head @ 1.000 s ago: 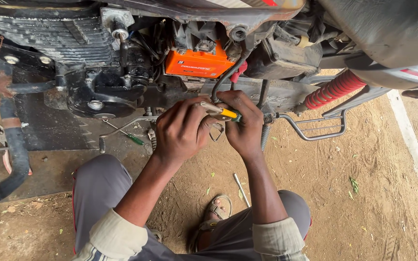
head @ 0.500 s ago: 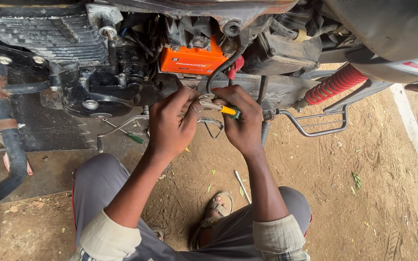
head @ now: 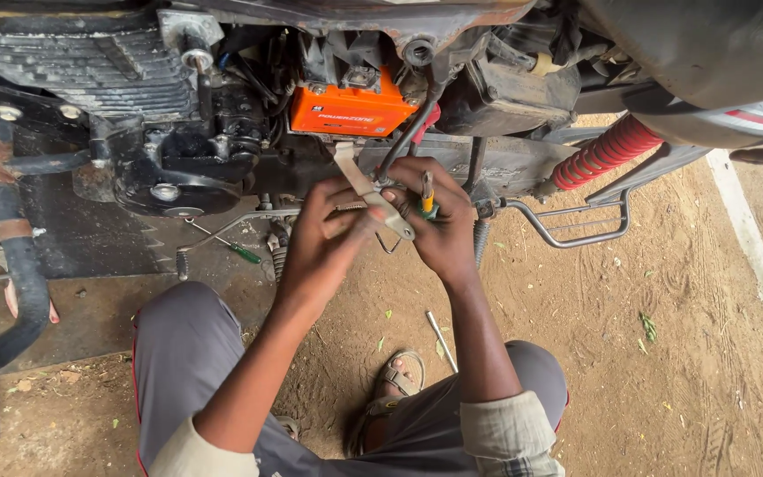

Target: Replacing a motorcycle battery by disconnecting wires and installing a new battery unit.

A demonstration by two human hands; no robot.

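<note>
I squat beside a motorcycle [head: 222,115] with its side parts off. My left hand [head: 324,238] pinches a flat grey metal bracket [head: 373,196] that slants from below the orange battery [head: 352,108] toward my right hand. My right hand [head: 439,221] grips a small screwdriver with a yellow and green handle [head: 427,196], its thumb resting at the bracket's lower end. Both hands sit just under the battery, in front of the frame.
A red rear spring [head: 607,152] and a steel footrest bar [head: 576,234] lie to the right. A green-handled screwdriver [head: 222,243] rests on the dark mat by the engine. A thin metal rod [head: 441,340] lies on the sandy ground near my sandalled foot [head: 395,380].
The metal bracket has come away from the frame and now lies between both hands. My right hand has turned the screwdriver more upright. The view has shifted slightly.
</note>
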